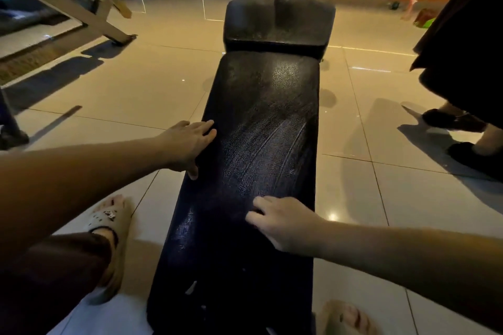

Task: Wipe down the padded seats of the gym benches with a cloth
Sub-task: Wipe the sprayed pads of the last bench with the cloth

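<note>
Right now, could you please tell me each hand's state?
Left hand: open, resting on the bench pad.
Right hand: fingers curled on it; cannot tell.

Beige slides point(106, 217), charm-decorated; dark brown trousers point(54, 280).

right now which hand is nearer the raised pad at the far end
Left. The left hand rests on the long seat's left edge, midway along, closer to the raised pad; the right hand lies on the seat nearer its near end.
</note>
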